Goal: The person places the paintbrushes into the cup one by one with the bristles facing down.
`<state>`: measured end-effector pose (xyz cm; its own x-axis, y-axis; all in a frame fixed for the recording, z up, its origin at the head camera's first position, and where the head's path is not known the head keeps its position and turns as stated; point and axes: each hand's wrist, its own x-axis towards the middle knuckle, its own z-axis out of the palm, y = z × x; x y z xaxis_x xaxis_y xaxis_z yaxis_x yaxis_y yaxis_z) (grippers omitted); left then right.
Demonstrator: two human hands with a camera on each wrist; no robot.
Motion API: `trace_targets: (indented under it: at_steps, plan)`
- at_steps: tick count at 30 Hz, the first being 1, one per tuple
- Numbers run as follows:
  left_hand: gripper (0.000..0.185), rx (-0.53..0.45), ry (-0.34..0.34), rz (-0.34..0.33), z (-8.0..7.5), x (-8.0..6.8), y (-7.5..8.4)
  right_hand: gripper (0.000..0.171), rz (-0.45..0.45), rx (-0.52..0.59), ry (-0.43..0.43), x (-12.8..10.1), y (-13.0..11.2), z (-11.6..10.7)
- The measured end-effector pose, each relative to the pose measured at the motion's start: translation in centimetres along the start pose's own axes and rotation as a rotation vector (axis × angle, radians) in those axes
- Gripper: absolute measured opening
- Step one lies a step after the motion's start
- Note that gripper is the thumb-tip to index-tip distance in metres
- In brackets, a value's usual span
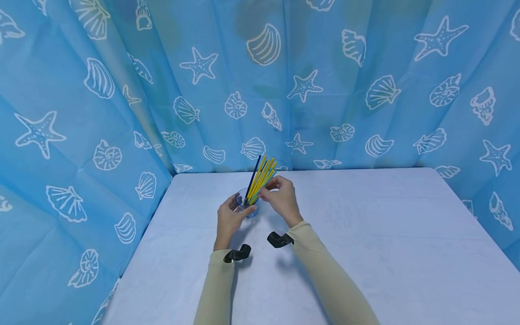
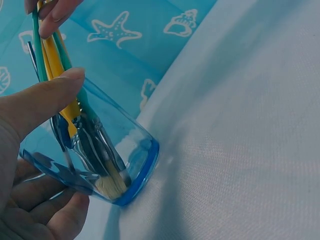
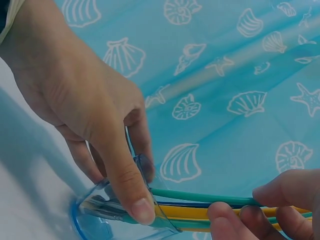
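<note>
Left hand [image 1: 228, 220] grips blue clear cup [image 2: 107, 162], steadying it on table [image 1: 365, 253]; right hand [image 1: 281, 198] pinches paintbrush handles [image 1: 260, 178] bunched inside

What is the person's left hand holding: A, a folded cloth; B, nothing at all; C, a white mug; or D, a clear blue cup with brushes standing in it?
D: the left hand has its thumb and fingers curled round the clear blue cup, which stands on the table with yellow and green brushes in it, while the right hand pinches their handles.
</note>
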<state>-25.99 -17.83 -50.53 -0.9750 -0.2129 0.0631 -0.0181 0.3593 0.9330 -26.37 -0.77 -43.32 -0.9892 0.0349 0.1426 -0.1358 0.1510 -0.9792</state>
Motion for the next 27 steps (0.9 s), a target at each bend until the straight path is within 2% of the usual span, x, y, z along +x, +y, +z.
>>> trace_targets:
  at_steps: [14, 27]
  plan:
    - [0.083, 0.004, -0.002, -0.03, 0.02, -0.06, 0.2, 0.018, 0.042, -0.023, -0.023, -0.26, 0.19, 0.02]
    - [0.082, 0.01, -0.006, -0.005, -0.07, -0.06, 0.0, 0.022, 0.061, -0.064, -0.04, -0.28, 0.65, -0.58]
